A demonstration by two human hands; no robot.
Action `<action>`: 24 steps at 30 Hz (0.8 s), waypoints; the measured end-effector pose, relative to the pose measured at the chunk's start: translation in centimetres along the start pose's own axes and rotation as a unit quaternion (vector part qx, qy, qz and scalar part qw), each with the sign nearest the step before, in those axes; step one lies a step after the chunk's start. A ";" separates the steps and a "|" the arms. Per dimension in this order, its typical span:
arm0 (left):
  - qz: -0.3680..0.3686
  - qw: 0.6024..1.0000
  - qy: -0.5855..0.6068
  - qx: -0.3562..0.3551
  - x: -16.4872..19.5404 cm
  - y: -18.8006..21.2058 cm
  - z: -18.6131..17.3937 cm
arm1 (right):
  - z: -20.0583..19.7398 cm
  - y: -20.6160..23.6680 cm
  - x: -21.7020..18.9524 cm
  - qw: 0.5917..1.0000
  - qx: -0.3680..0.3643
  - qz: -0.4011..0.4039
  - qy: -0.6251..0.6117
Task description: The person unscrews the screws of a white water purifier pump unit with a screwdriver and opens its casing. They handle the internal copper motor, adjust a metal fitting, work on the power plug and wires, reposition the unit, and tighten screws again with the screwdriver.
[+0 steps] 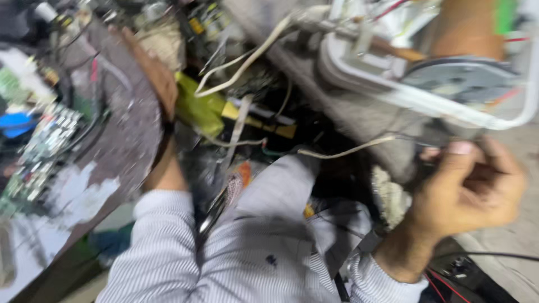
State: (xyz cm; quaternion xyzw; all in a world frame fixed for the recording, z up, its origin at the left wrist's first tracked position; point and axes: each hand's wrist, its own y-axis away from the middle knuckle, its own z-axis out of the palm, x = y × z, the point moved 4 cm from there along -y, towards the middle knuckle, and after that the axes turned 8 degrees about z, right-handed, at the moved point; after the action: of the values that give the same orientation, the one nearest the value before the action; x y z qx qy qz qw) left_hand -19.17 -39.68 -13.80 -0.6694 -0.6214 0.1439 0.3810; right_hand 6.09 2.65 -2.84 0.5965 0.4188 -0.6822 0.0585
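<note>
Head view, heavy motion blur throughout, so fine detail is unreliable. Right hand [471, 191] at about 4 o'clock in the frame, fingers curled tight into a near fist, thumb up and pressed toward the underside of a white-rimmed appliance housing [393, 84] that fills the 1 to 2 o'clock area; the hand looks closed on something thin at the housing's lower edge, but blur hides exactly what it pinches. Inside the housing rim sits a grey metal disc [460, 78] at 2 o'clock, with thin red wires near it. A cream cable [348, 150] runs from centre frame toward the right hand's thumb, ending just beside it; a second cream cable [247, 62] loops up at 12 o'clock toward the housing's top. Left hand [160, 84] at 10 o'clock, arm in a striped grey sleeve [163, 247] reaching up from 7 o'clock; the hand lies against the edge of a round dark worktop [123, 146] and next to a yellow-green object [196, 106] at 11 o'clock, touching or just beside it. How far the left hand is open cannot be told, the fingers are smeared by motion. A green circuit board [39, 151] lies at 9 o'clock on the bench, well apart from both hands. The person's lap in striped grey cloth fills 6 o'clock. A black cable [488, 255] and red wires run at 5 o'clock, below the right wrist
</note>
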 end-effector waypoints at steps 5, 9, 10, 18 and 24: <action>0.002 0.990 -0.129 -0.048 -0.8 -1.9 0.7 | 0.0 0.8 2.3 0.999 -0.007 0.029 -0.027; 0.033 0.986 -0.151 -0.061 0.4 -1.9 0.6 | -0.9 0.8 2.6 1.000 -0.003 0.029 -0.009; 0.042 0.985 -0.154 -0.063 0.7 -1.8 0.5 | -1.0 0.8 2.6 1.000 -0.001 0.027 -0.007; 0.041 0.990 -0.086 -0.107 1.7 -0.8 1.5 | -0.9 0.7 1.8 0.999 -0.008 0.027 -0.027; 0.047 0.984 -0.096 -0.141 -0.2 -2.7 1.6 | -0.4 0.5 0.7 1.000 -0.002 0.024 -0.002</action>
State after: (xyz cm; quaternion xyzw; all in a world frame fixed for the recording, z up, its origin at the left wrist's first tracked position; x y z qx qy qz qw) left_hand -22.25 -39.54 -13.06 -0.7279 -0.6370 0.1357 0.2144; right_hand 6.49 2.89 -3.68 0.6051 0.4053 -0.6809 0.0767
